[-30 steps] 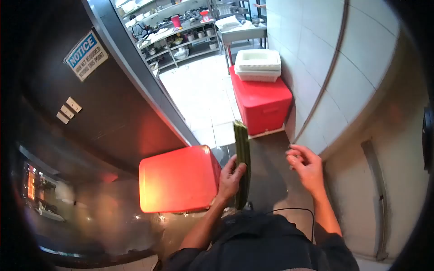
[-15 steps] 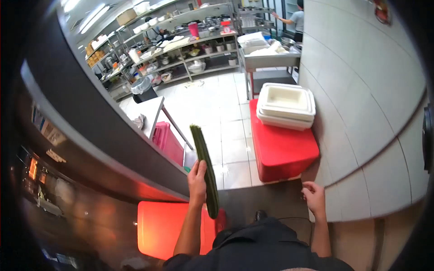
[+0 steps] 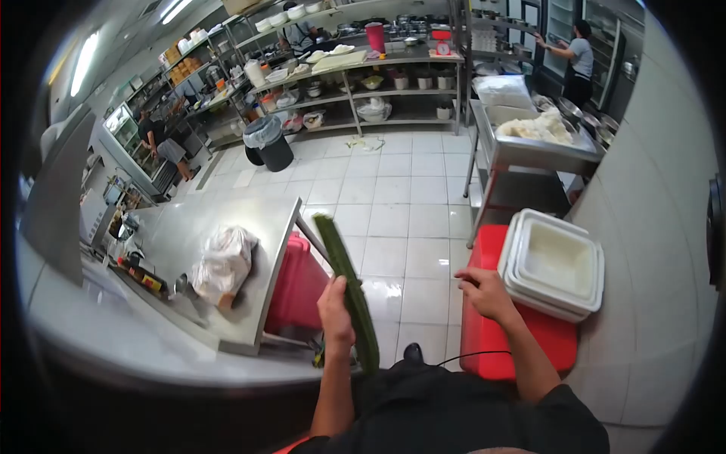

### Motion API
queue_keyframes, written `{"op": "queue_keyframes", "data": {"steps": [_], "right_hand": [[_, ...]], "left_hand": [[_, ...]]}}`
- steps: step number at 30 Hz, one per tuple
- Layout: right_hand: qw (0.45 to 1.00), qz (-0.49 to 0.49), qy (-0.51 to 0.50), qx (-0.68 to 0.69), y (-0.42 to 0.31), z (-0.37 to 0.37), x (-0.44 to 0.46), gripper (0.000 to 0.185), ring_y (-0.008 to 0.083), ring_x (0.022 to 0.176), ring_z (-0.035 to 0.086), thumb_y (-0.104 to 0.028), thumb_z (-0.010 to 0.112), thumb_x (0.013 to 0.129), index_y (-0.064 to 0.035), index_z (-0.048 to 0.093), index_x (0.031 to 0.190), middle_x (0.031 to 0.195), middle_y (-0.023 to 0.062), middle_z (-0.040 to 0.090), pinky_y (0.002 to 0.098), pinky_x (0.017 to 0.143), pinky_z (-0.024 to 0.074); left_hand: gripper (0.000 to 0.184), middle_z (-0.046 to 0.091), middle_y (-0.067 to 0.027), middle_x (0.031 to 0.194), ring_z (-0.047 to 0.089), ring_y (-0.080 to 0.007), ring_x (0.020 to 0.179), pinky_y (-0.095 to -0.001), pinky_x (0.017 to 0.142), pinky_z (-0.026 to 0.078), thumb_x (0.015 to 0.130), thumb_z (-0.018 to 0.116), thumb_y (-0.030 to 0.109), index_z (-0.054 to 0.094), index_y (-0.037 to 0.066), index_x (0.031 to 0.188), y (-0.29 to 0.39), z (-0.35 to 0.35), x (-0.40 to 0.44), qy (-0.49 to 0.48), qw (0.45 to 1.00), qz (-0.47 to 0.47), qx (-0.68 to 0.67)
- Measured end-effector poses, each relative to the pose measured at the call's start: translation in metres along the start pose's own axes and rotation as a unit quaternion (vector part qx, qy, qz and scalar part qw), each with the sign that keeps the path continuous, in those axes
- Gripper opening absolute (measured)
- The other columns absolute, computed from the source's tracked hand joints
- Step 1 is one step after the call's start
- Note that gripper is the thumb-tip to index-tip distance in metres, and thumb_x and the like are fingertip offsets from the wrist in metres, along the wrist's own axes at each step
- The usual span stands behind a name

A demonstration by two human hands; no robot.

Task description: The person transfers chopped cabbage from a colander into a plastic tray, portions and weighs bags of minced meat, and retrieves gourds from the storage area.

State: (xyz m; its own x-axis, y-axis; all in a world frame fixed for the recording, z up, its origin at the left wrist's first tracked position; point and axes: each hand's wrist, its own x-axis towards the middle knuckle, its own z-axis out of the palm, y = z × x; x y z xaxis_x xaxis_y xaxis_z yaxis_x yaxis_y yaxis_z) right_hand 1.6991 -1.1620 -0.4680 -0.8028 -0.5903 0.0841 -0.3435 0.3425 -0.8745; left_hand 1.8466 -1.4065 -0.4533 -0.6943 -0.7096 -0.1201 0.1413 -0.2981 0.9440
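My left hand (image 3: 336, 314) is wrapped around a long, dark green cucumber (image 3: 348, 284), which stands nearly upright with its top leaning left. The cucumber's lower end hangs by the front of my dark clothing. On the other side, my right hand (image 3: 486, 291) is held in the air in front of a red bin (image 3: 484, 333). Its fingers are loosely bent and somewhat apart, and nothing shows in them. Stacked white tubs (image 3: 556, 261) sit on the red bin, just right of that hand.
A steel table (image 3: 162, 227) with a plastic bag (image 3: 225, 265) stands at left, a pink bin (image 3: 295, 291) beneath its edge. Ahead are a black trash can (image 3: 268, 147) and shelving (image 3: 401, 117). A steel cart (image 3: 522, 151) stands right. Several people work farther back, one (image 3: 578, 64) by a fridge.
I have moved forward past the doorway, and the steel table and cart are nearer. My right hand has risen and come inward. The cucumber stays in my left hand.
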Motion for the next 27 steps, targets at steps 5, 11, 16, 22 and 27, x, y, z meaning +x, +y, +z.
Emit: {"op": "queue_keyframes", "data": {"steps": [5, 11, 16, 22, 27], "right_hand": [[0.990, 0.129, 0.058, 0.014, 0.058, -0.014, 0.055, 0.021, 0.0135, 0.067, 0.060, -0.006, 0.061, 0.078, 0.0019, 0.064, 0.096, 0.075, 0.0109, 0.064, 0.0281, 0.062, 0.0472], [0.975, 0.197, 0.103, 0.028, 0.137, -0.010, 0.142, 0.018, 0.0111, 0.061, 0.057, -0.002, 0.059, 0.078, 0.0033, 0.063, 0.094, 0.069, 0.0044, 0.061, 0.0250, 0.055, 0.0464], [0.990, 0.118, 0.072, -0.027, 0.150, -0.009, 0.323, 0.024, 0.0218, 0.063, 0.059, -0.014, 0.061, 0.074, -0.0009, 0.065, 0.094, 0.069, 0.0140, 0.062, 0.0315, 0.063, 0.0478], [0.997, -0.018, -0.068, -0.017, 0.063, 0.032, 0.551, 0.024, 0.0245, 0.070, 0.062, -0.014, 0.060, 0.076, -0.0025, 0.064, 0.097, 0.076, 0.0169, 0.063, 0.0335, 0.066, 0.0485], [0.986, -0.028, -0.131, -0.100, 0.114, 0.093, 0.685, 0.022, 0.0285, 0.074, 0.062, -0.014, 0.060, 0.076, -0.0028, 0.065, 0.094, 0.080, 0.0175, 0.064, 0.0362, 0.068, 0.0489]], "left_hand": [[0.035, 0.058, -0.0002, 0.096, 0.051, -0.0056, 0.084, -0.0199, 0.075, 0.041, 0.093, 0.053, 0.018, 0.052, -0.005, 0.120, 0.027, 0.075, 0.126, -0.118, 0.993, 0.024, 0.004], [0.040, 0.059, 0.0005, 0.091, 0.050, -0.0048, 0.080, -0.0189, 0.071, 0.041, 0.088, 0.061, 0.015, 0.051, -0.004, 0.122, 0.052, 0.126, 0.269, -0.138, 0.982, 0.119, 0.051], [0.040, 0.060, -0.0005, 0.090, 0.052, -0.0056, 0.078, -0.0197, 0.069, 0.043, 0.085, 0.064, 0.010, 0.053, -0.003, 0.121, 0.082, 0.108, 0.371, -0.015, 0.980, 0.178, 0.092], [0.042, 0.061, -0.0027, 0.095, 0.054, -0.0076, 0.080, -0.0199, 0.071, 0.043, 0.084, 0.064, 0.005, 0.052, -0.006, 0.122, 0.114, 0.049, 0.453, 0.157, 0.961, 0.206, 0.095], [0.045, 0.061, -0.0035, 0.096, 0.054, -0.0084, 0.080, -0.0205, 0.073, 0.044, 0.083, 0.065, 0.007, 0.050, -0.007, 0.123, 0.114, 0.021, 0.535, 0.220, 0.954, 0.171, 0.110]]}}
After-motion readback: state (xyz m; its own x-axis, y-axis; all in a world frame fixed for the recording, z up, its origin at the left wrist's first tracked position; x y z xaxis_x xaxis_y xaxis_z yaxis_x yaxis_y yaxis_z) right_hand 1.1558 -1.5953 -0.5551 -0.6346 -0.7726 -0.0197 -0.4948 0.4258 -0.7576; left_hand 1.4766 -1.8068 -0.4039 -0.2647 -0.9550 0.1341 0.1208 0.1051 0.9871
